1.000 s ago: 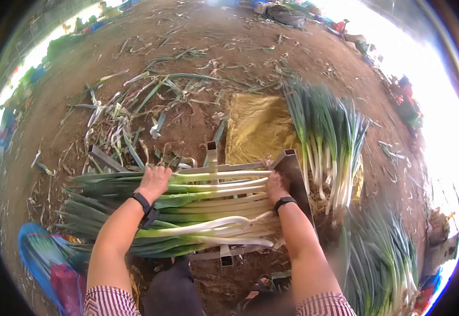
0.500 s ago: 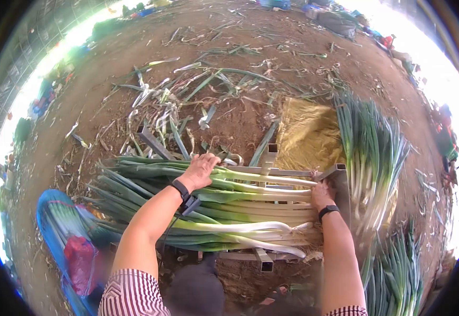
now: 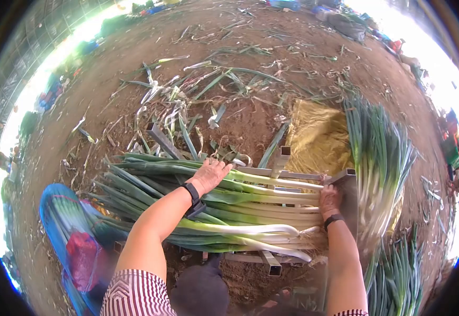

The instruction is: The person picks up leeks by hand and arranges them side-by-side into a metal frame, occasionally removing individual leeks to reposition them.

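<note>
A: Since a second ago the head has swung, so the metal frame (image 3: 269,259) sits further right in view. The hands have hardly shifted on the stack.

B: Hands now?

A: Well apart. Left hand (image 3: 211,175) lies palm down, fingers spread, on top of the leeks (image 3: 240,211), about where green leaf turns to white stalk. Right hand (image 3: 329,198) is at the root ends, just beside the upright end plate (image 3: 349,203). Fingers look curled against the ends; whether they clamp anything, cannot tell.

B: Where do the leeks lie?

A: Crosswise in the frame, several layers deep, white ends toward the plate, green tops fanning past the left side.

B: How far along?

A: My reading: the frame is loaded and its root ends look roughly flush with the plate. No tie or band shows around the stack. More is unhandled: a loose pile (image 3: 379,158) lies partly on a yellow sheet (image 3: 316,138) beyond the plate, and another heap (image 3: 398,276) at lower right.

B: Around it?

A: Bare dirt strewn with trimmings (image 3: 187,92); a blue bag (image 3: 63,226) with leaves at lower left.
</note>
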`<action>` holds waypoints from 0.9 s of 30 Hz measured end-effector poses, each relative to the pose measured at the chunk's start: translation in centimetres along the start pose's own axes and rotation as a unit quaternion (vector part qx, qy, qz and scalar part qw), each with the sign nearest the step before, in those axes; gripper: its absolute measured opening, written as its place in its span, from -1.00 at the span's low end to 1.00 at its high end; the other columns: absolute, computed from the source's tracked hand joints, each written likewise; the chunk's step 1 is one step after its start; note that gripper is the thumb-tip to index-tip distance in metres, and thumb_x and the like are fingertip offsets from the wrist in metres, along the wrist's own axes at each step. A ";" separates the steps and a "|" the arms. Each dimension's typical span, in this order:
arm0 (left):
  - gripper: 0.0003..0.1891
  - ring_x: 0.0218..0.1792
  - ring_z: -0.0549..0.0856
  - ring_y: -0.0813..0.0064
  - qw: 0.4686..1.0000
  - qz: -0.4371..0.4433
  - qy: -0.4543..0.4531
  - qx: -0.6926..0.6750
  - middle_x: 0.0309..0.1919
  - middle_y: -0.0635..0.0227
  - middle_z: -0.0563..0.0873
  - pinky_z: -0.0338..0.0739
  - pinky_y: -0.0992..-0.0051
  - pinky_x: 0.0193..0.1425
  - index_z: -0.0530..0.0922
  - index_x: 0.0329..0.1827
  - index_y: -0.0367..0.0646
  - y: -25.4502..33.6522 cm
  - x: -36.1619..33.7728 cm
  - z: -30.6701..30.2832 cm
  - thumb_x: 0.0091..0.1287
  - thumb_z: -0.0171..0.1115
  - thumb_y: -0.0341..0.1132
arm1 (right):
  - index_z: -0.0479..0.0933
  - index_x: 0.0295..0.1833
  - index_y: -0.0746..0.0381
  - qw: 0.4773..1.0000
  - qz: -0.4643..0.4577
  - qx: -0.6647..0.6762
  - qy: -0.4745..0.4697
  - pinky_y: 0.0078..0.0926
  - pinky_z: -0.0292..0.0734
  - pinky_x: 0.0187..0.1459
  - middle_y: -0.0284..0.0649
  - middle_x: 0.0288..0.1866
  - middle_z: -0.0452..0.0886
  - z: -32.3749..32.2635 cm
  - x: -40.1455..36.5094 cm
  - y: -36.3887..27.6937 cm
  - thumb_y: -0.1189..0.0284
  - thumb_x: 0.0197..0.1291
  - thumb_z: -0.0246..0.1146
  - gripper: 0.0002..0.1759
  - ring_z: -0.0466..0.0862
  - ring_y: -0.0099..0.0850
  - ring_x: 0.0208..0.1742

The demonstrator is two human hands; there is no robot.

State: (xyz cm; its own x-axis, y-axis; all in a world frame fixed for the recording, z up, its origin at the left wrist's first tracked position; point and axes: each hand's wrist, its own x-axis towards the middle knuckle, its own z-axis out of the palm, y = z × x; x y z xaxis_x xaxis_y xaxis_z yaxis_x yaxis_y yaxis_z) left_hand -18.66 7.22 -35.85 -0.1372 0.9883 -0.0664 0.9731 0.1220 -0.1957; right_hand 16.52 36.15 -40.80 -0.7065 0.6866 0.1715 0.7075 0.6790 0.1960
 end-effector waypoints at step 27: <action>-0.47 0.23 0.53 0.14 0.977 0.005 -0.114 -0.179 0.12 0.19 0.54 0.50 0.22 0.23 0.43 0.28 -0.05 -3.1 1.0 -1.2 0.18 0.19 -0.47 | 0.63 -0.18 0.12 0.995 0.059 0.042 -0.064 -0.27 0.60 -0.09 -0.16 -0.18 0.65 4.2 1.4 0.7 0.37 0.20 0.17 -0.84 0.70 -0.25 -0.08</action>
State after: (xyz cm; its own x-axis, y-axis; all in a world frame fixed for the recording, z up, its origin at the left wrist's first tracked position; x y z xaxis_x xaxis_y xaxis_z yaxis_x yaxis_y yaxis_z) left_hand -21.62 7.98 -34.11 -0.1247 0.9486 -0.2909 0.9716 0.1762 0.1582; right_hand 16.11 38.62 -44.44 -0.6137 0.7870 0.0634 0.7885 0.6068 0.0999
